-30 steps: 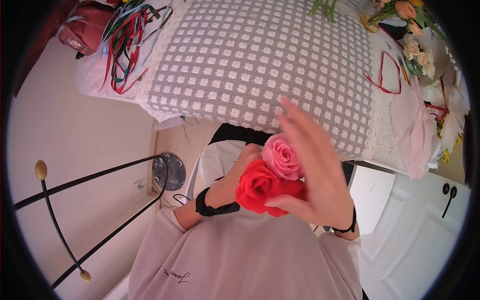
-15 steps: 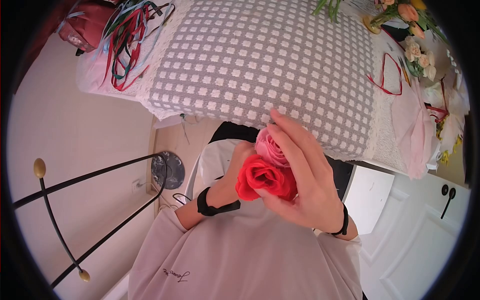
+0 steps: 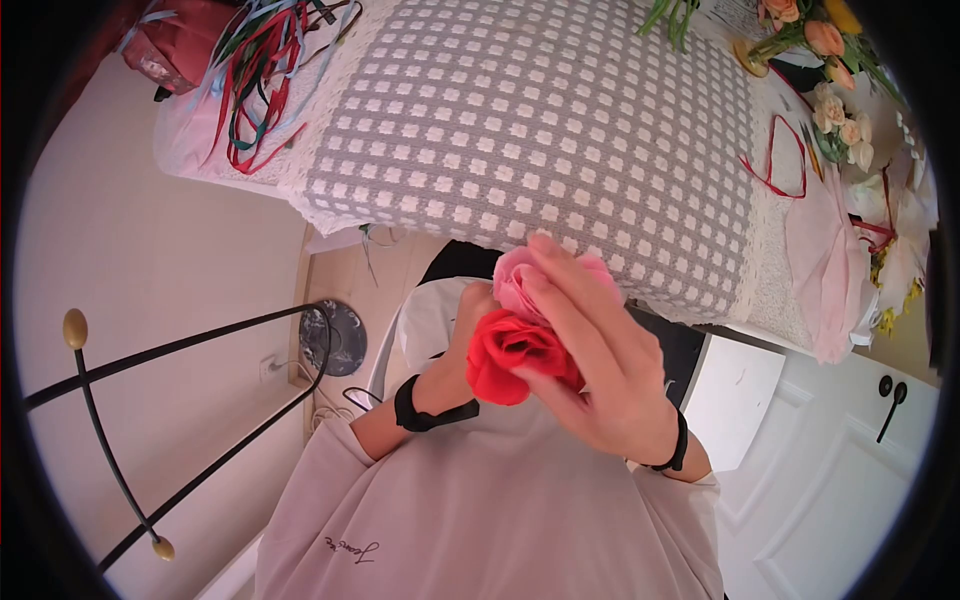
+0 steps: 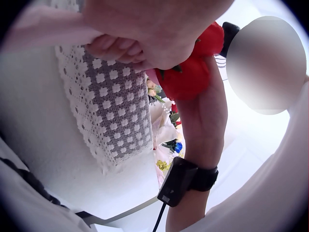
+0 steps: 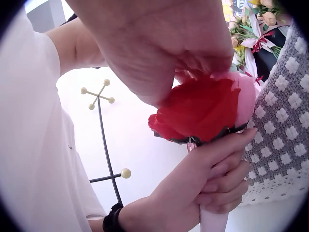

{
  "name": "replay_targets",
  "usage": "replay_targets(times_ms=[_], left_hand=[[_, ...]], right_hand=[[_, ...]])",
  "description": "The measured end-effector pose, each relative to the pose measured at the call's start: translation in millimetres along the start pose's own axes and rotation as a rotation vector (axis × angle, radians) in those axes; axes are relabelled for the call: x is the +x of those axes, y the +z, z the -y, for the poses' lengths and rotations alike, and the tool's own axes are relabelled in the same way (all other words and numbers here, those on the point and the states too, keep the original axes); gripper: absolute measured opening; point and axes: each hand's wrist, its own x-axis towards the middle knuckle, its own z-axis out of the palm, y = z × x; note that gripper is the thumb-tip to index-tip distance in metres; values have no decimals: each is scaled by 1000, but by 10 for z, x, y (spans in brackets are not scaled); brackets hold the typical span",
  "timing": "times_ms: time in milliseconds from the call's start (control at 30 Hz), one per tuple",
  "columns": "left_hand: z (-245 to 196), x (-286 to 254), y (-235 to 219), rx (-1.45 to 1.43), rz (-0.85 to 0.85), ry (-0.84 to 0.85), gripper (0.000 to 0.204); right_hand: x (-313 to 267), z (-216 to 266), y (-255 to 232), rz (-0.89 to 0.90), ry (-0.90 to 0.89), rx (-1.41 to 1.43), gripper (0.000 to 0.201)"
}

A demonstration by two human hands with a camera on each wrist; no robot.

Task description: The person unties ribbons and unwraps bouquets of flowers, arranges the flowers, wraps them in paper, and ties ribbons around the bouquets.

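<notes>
My left hand (image 5: 217, 176) wraps its fingers round the pale pink wrapped stem (image 5: 213, 221) of a small bunch of roses, just under the blooms. A bright red rose (image 3: 512, 358) faces up on the near side. Beside it, farther from my body, a pink rose (image 3: 515, 282) shows partly behind fingers. My right hand (image 3: 615, 365) lies over the top of the bunch, fingers extended across the pink petals and thumb at the red rose. In the right wrist view its palm hides the bloom tops, with dark green sepals under the red rose (image 5: 198, 111).
A grey-and-white checked cloth (image 3: 540, 120) covers the table ahead. Tangled ribbons (image 3: 262, 85) lie at its left. On the right are a red ribbon loop (image 3: 772, 160), pink wrapping (image 3: 825, 260) and peach flowers (image 3: 828, 40). A black metal rack (image 3: 180, 365) stands left.
My right hand has moved left over the bunch, its fingers now lying across the pink rose. The roses have shifted slightly left and turned. My left hand keeps its grip.
</notes>
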Motion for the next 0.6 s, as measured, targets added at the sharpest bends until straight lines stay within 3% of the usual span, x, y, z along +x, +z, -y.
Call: replay_targets(times_ms=[33, 200, 300, 367, 433, 500, 600], left_hand=[[-55, 25, -44, 3, -9, -1, 27], [-386, 140, -332, -506, 235, -396, 55], [-188, 54, -276, -492, 259, -450, 54], [-216, 22, -230, -508, 184, -423, 53], [-255, 63, -169, -518, 106, -398, 51], [-321, 178, -111, -66, -149, -15, 25], [-255, 114, -155, 39, -88, 1, 28]], right_hand=[[18, 1, -50, 6, 3, 53, 75], [26, -81, -232, -153, -2, 89, 92], [124, 43, -263, -176, 70, 179, 91], [177, 174, -170, 9, 109, -41, 92], [168, 186, -15, 43, 77, -156, 86], [126, 126, 91, 80, 43, -267, 81], [57, 45, 190, 31, 31, -253, 89]])
